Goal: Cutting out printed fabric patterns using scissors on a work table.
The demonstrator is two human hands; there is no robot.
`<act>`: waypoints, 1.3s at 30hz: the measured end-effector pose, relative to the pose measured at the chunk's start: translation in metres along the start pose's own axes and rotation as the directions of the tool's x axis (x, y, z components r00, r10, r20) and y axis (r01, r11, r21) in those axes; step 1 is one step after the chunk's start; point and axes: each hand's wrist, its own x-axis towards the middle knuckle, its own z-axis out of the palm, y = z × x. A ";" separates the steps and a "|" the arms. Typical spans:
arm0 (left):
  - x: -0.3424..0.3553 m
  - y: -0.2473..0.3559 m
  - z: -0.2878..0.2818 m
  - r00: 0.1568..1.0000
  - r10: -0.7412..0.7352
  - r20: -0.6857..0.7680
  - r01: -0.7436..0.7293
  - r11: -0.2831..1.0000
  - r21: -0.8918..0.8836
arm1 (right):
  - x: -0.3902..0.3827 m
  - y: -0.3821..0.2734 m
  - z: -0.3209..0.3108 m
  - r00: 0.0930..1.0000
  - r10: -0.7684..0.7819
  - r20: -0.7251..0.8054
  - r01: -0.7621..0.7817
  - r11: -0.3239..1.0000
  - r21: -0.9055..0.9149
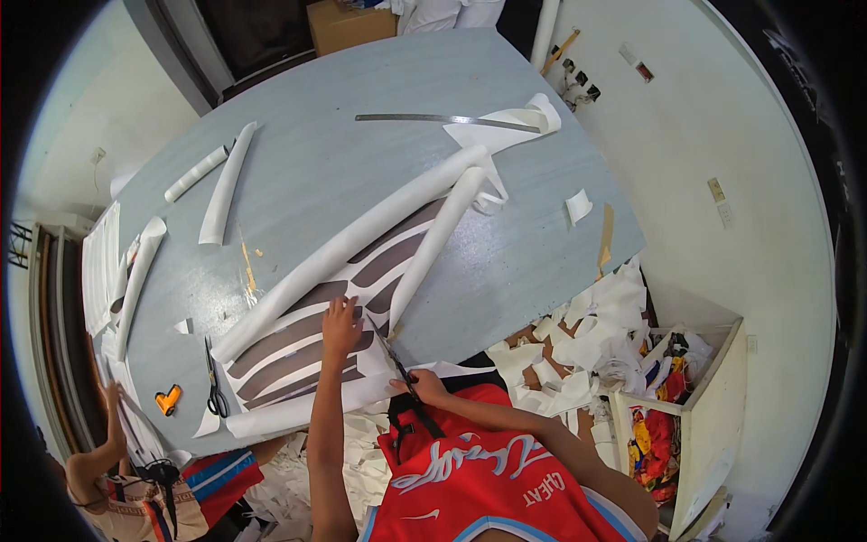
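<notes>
1. The right hand [426,387] grips dark scissors [391,353], partly covering them.
2. The left hand [341,323] touches the striped sheet [287,350] on the table [298,99], hiding part (whether it pinches anything, one cannot tell).

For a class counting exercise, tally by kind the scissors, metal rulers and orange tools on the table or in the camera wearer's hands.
Scissors: 2 (loose scissors on the table, held scissors in the right hand)
Metal ruler: 1
Orange tool: 1
Total: 4
</notes>
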 end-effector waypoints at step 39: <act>0.033 -0.020 -0.002 0.999 -0.040 0.024 0.027 0.917 0.398 | 0.099 -0.054 0.015 0.984 -0.056 -0.170 0.062 0.998 0.029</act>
